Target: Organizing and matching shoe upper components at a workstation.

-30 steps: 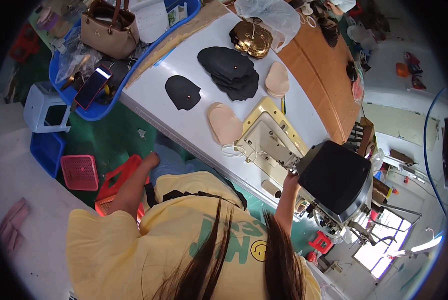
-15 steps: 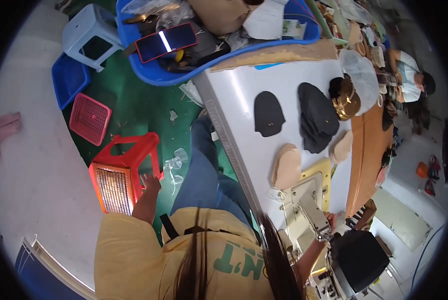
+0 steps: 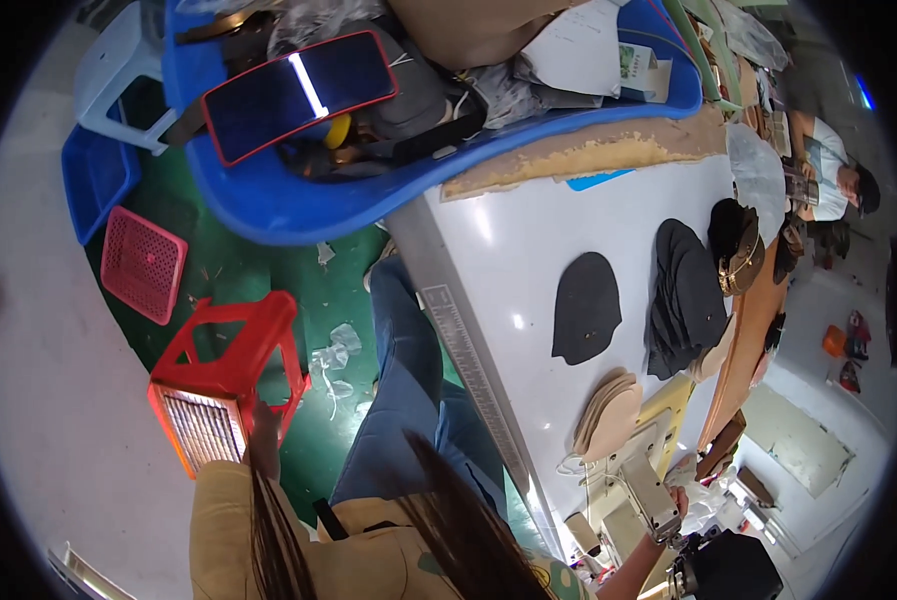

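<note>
My left hand [image 3: 266, 425] hangs low beside a red plastic stool [image 3: 258, 335] lying tipped on the floor. Its fingers are dark against the stool, and contact is unclear. On the right, my right hand [image 3: 677, 500] is at the head of a pale sewing machine [image 3: 645, 490], its fingers partly hidden by the machine. Beyond the machine lies a stack of beige rounded pieces [image 3: 608, 415]. One black rounded piece [image 3: 586, 308] rests flat on the white table [image 3: 513, 235], left of a pile of similar black pieces [image 3: 683, 300].
A blue tub [image 3: 268, 215] at the table's far end holds bags, scraps and a red-edged phone [image 3: 303, 97]. A bright grille [image 3: 203, 430] adjoins the red stool. A pink basket [image 3: 143, 265], blue bin [image 3: 98, 180] and pale stool [image 3: 123, 75] stand left. Another person [image 3: 828, 175] sits far right.
The view has shifted, so the tub looks larger and the table pieces sit lower and farther right. My left hand appears lower and less distinct; my right hand stays by the machine.
</note>
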Available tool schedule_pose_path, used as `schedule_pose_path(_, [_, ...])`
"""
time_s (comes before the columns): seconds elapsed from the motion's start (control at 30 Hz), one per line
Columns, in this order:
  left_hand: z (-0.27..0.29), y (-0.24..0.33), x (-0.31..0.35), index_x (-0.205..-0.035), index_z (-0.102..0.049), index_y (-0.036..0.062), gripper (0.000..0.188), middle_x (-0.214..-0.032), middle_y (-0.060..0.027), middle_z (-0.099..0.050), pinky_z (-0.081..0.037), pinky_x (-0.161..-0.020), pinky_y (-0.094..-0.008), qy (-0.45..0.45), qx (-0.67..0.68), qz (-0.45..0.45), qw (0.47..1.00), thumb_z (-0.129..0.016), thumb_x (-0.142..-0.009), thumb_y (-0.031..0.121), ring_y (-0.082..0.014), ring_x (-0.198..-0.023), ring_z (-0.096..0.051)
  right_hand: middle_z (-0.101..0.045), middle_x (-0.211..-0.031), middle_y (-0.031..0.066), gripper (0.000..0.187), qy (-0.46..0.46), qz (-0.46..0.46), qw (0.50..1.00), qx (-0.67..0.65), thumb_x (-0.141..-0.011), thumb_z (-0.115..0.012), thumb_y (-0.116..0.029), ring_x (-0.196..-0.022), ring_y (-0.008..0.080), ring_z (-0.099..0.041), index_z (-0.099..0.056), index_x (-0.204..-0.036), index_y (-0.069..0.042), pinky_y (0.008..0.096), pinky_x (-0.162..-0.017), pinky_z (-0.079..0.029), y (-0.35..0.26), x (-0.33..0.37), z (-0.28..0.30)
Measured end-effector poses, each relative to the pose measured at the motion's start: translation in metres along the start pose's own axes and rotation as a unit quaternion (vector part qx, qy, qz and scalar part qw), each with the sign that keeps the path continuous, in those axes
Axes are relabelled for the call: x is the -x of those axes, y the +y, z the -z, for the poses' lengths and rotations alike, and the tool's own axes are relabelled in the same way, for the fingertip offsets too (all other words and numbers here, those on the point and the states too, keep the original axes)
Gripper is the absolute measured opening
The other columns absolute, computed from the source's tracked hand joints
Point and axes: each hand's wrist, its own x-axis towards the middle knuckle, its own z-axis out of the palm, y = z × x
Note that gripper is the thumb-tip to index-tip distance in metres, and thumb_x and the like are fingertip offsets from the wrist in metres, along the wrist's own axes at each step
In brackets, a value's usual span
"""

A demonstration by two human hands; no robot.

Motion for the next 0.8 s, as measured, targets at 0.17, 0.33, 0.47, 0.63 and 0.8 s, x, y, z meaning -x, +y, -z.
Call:
schedule_pose_path(0.17, [0.023, 0.065, 0.017, -0.126, -0.053, 0.0162, 0.058, -0.13, -0.0181, -0.05, -0.019, -0.109, -0.0565, -0.215, -0.417, -0.164, 0.868, -0.062, -0.073, 0.04, -0.0402, -0.125, -0.042, -0.044, -0.065, 0.002, 0.031, 0.094, 0.004, 0.996, 0.001, -0.095, -0.042, -0.019, -0.076, 0.0162, -0.047, -0.042, -0.065, -0.012, 0.0322, -0.073, -0.042, 0.02, -0.007, -0.015])
schedule_pose_path(0.33, [0.004, 0.139, 0.016, -0.114, -0.061, 0.0179, 0.04, -0.117, -0.0167, -0.062, -0.014, -0.106, -0.0665, -0.009, -0.279, -0.447, 0.85, -0.056, -0.079, 0.035, -0.0386, -0.117, -0.051, -0.043, -0.063, 0.0015, 0.03, 0.115, -0.014, 0.991, -0.062, -0.094, -0.045, -0.017, -0.077, 0.0173, -0.048, -0.041, -0.066, -0.01, 0.0319, -0.074, -0.042, 0.033, -0.018, -0.021])
schedule_pose_path(0.47, [0.0, 0.172, -0.049, -0.115, -0.061, 0.0181, 0.038, -0.119, -0.0157, -0.061, -0.017, -0.108, -0.0623, 0.135, -0.101, -0.636, 0.753, -0.054, -0.081, 0.034, -0.0391, -0.115, -0.052, -0.042, -0.063, 0.0011, 0.028, 0.06, 0.019, 0.997, -0.05, -0.092, -0.051, -0.019, -0.071, 0.0168, -0.043, -0.041, -0.067, -0.011, 0.0305, -0.069, -0.039, 0.04, -0.018, -0.032])
schedule_pose_path(0.63, [0.04, 0.267, -0.107, -0.115, -0.061, 0.0177, 0.038, -0.119, -0.0155, -0.061, -0.019, -0.108, -0.0614, 0.092, -0.118, -0.688, 0.71, -0.054, -0.082, 0.034, -0.0389, -0.114, -0.053, -0.041, -0.06, 0.0014, 0.029, 0.147, 0.067, 0.987, -0.023, -0.089, -0.055, -0.017, -0.062, 0.0144, -0.039, -0.04, -0.065, -0.011, 0.0308, -0.067, -0.038, 0.042, -0.017, -0.057])
schedule_pose_path(0.8, [0.071, 0.316, -0.142, -0.115, -0.061, 0.0174, 0.038, -0.119, -0.0154, -0.061, -0.02, -0.108, -0.0606, 0.058, -0.14, -0.711, 0.687, -0.054, -0.082, 0.034, -0.0387, -0.114, -0.053, -0.038, -0.056, 0.0, 0.026, 0.16, 0.082, 0.984, -0.015, -0.086, -0.057, -0.014, -0.055, 0.0124, -0.041, -0.043, -0.064, -0.01, 0.029, -0.065, -0.038, 0.041, -0.023, -0.076])
